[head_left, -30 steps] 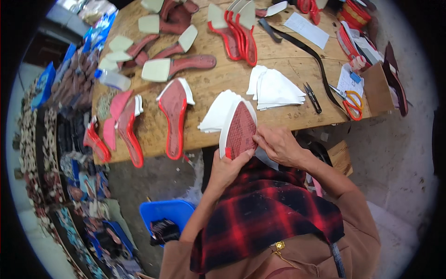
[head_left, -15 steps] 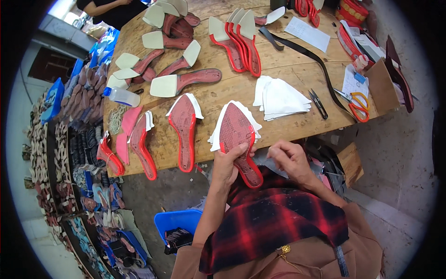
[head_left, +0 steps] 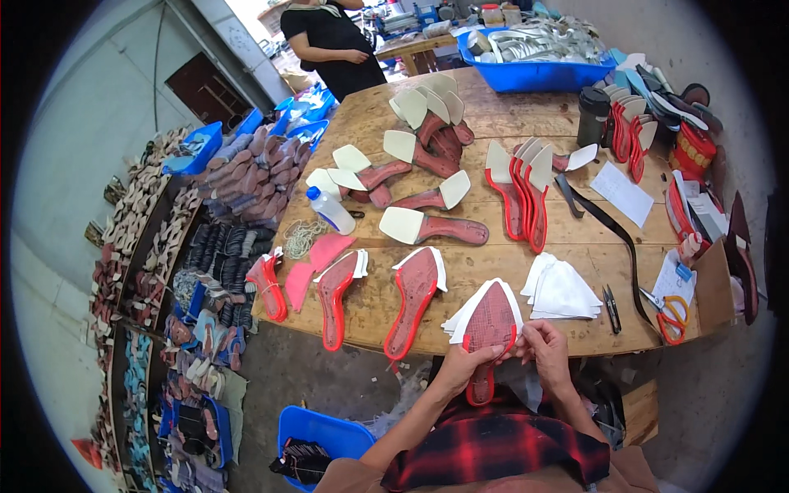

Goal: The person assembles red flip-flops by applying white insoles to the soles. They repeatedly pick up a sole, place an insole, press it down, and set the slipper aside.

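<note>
My left hand [head_left: 462, 368] grips a pink-red insole [head_left: 491, 323] by its narrow middle, thumb on top. Red edging runs along the insole's sides, and a white piece [head_left: 465, 317] shows around its pointed toe. At its right edge, my right hand [head_left: 546, 352] has its fingers pinched together; whatever sits between the fingertips is too small to make out. A pale strip [head_left: 533, 393] hangs below that hand. Two similar red-edged insoles, one nearer [head_left: 413, 296] and one farther left [head_left: 335, 296], lie with white toe pieces. White cut pieces [head_left: 562, 289] are stacked beyond my right hand.
Black snips [head_left: 611, 309] and orange-handled scissors [head_left: 672, 319] lie at the right by a black strap [head_left: 629, 246]. Other insoles [head_left: 434, 228], a white bottle [head_left: 332, 212] and a blue tray [head_left: 534, 76] occupy the wooden table [head_left: 460, 191]. A person [head_left: 335, 49] stands beyond it.
The view has tilted up, bringing in the far table and the standing person. My right hand has come in from beside the insole to its right edge; my left hand keeps its grip.
</note>
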`<action>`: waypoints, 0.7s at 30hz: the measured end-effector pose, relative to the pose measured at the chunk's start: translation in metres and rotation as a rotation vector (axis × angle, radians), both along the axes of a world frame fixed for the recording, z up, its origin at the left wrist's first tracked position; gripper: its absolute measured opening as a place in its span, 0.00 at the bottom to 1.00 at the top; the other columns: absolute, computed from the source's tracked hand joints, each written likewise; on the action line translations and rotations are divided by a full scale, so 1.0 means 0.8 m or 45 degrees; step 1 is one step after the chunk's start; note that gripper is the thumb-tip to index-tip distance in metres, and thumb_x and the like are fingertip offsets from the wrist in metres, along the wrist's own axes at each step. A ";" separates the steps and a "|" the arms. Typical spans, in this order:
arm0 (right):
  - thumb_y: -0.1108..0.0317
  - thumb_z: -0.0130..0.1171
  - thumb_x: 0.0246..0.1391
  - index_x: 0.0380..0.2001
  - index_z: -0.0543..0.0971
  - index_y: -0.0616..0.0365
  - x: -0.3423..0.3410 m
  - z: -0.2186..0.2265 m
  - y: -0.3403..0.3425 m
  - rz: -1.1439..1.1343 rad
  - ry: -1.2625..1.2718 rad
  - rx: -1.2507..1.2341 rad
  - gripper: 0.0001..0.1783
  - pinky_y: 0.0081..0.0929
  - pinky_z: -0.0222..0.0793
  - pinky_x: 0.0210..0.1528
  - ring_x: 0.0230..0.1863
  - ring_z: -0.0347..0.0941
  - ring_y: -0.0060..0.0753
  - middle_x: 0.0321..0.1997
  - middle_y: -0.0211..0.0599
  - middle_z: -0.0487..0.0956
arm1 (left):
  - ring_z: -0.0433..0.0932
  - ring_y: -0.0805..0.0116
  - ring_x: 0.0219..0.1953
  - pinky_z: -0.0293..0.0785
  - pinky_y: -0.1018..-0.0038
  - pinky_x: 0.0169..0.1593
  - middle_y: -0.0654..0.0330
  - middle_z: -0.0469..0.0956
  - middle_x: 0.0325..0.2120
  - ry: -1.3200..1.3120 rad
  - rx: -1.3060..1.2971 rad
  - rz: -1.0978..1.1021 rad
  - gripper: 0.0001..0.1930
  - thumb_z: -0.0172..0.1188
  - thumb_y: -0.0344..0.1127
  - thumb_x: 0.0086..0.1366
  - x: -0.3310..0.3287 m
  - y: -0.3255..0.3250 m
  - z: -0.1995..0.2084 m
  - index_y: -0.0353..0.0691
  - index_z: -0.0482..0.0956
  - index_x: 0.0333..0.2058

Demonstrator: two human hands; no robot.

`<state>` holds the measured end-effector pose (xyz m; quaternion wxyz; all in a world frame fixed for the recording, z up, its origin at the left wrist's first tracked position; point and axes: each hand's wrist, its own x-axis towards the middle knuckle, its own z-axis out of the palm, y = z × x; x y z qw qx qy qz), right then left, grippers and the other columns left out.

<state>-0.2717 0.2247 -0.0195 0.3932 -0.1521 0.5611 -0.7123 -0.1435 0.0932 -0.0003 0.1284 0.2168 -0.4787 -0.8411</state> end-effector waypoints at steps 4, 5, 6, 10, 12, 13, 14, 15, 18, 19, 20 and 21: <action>0.66 0.54 0.64 0.36 0.77 0.62 0.007 -0.007 -0.003 -0.286 0.405 0.087 0.09 0.21 0.68 0.25 0.25 0.76 0.26 0.26 0.36 0.79 | 0.79 0.71 0.35 0.76 0.75 0.40 0.61 0.80 0.35 -0.158 -0.252 0.082 0.17 0.65 0.27 0.58 -0.006 0.011 -0.010 0.35 0.75 0.46; 0.67 0.55 0.63 0.35 0.78 0.63 0.007 -0.002 -0.008 -0.370 0.731 0.150 0.09 0.24 0.68 0.25 0.24 0.76 0.29 0.26 0.38 0.79 | 0.78 0.73 0.36 0.76 0.75 0.42 0.62 0.80 0.36 -0.119 -0.273 0.141 0.16 0.65 0.28 0.57 -0.011 0.014 -0.007 0.35 0.76 0.45; 0.67 0.55 0.62 0.35 0.78 0.63 0.008 0.001 -0.012 -0.439 1.059 0.227 0.09 0.26 0.69 0.26 0.24 0.77 0.32 0.26 0.40 0.79 | 0.78 0.73 0.37 0.76 0.75 0.43 0.62 0.80 0.37 -0.128 -0.353 0.183 0.17 0.66 0.29 0.58 -0.013 0.018 0.006 0.34 0.77 0.46; 0.74 0.60 0.57 0.33 0.79 0.63 0.011 0.025 -0.024 -0.508 1.234 0.205 0.03 0.33 0.70 0.28 0.26 0.78 0.42 0.25 0.43 0.79 | 0.79 0.73 0.39 0.75 0.74 0.44 0.61 0.81 0.38 -0.138 -0.346 0.314 0.16 0.65 0.32 0.59 -0.029 0.035 -0.004 0.33 0.77 0.45; 0.77 0.60 0.54 0.34 0.78 0.64 0.005 0.031 -0.029 -0.564 1.362 0.171 0.03 0.35 0.72 0.29 0.28 0.78 0.46 0.27 0.44 0.78 | 0.79 0.72 0.39 0.75 0.73 0.44 0.59 0.81 0.38 -0.142 -0.470 0.444 0.14 0.65 0.33 0.60 -0.045 0.050 -0.006 0.32 0.79 0.42; 0.77 0.60 0.54 0.34 0.78 0.64 0.001 0.034 -0.032 -0.601 1.405 0.143 0.04 0.35 0.72 0.30 0.28 0.77 0.46 0.28 0.45 0.78 | 0.79 0.72 0.39 0.75 0.75 0.43 0.60 0.80 0.37 -0.185 -0.481 0.374 0.13 0.64 0.30 0.60 -0.047 0.046 -0.002 0.32 0.78 0.43; 0.77 0.60 0.54 0.34 0.78 0.65 -0.005 0.037 -0.036 -0.638 1.446 0.116 0.04 0.36 0.72 0.30 0.29 0.77 0.47 0.28 0.45 0.78 | 0.78 0.73 0.39 0.75 0.76 0.43 0.61 0.79 0.37 -0.229 -0.492 0.301 0.13 0.63 0.27 0.60 -0.051 0.038 0.004 0.32 0.77 0.44; 0.75 0.58 0.56 0.36 0.77 0.66 -0.006 0.040 -0.034 -0.585 1.441 0.135 0.05 0.38 0.74 0.34 0.33 0.78 0.50 0.33 0.49 0.79 | 0.78 0.74 0.38 0.75 0.76 0.42 0.61 0.79 0.37 -0.196 -0.524 0.319 0.13 0.62 0.28 0.60 -0.053 0.036 0.010 0.31 0.77 0.44; 0.70 0.55 0.60 0.47 0.77 0.67 -0.005 0.038 -0.033 -0.542 1.467 0.056 0.14 0.38 0.74 0.45 0.42 0.78 0.51 0.41 0.52 0.79 | 0.78 0.73 0.36 0.75 0.74 0.41 0.62 0.81 0.35 -0.151 -0.335 0.286 0.12 0.62 0.30 0.61 -0.057 0.026 0.022 0.33 0.79 0.42; 0.68 0.55 0.61 0.51 0.76 0.67 0.002 0.037 -0.032 -0.525 1.425 0.014 0.17 0.38 0.73 0.48 0.45 0.78 0.51 0.45 0.52 0.79 | 0.78 0.74 0.36 0.75 0.75 0.41 0.62 0.80 0.36 -0.140 -0.308 0.327 0.12 0.62 0.28 0.61 -0.058 0.025 0.033 0.33 0.78 0.43; 0.68 0.55 0.62 0.53 0.75 0.65 0.009 0.035 -0.027 -0.453 1.342 0.016 0.19 0.37 0.73 0.48 0.46 0.78 0.50 0.46 0.52 0.79 | 0.78 0.75 0.37 0.75 0.76 0.41 0.62 0.80 0.37 -0.135 -0.292 0.256 0.12 0.61 0.27 0.61 -0.053 0.018 0.037 0.33 0.77 0.44; 0.67 0.55 0.62 0.55 0.74 0.64 0.014 0.035 -0.023 -0.381 1.256 0.000 0.20 0.37 0.73 0.48 0.46 0.78 0.50 0.47 0.51 0.79 | 0.78 0.74 0.37 0.75 0.76 0.41 0.61 0.80 0.38 -0.085 -0.251 0.245 0.13 0.62 0.25 0.60 -0.050 0.013 0.042 0.33 0.77 0.44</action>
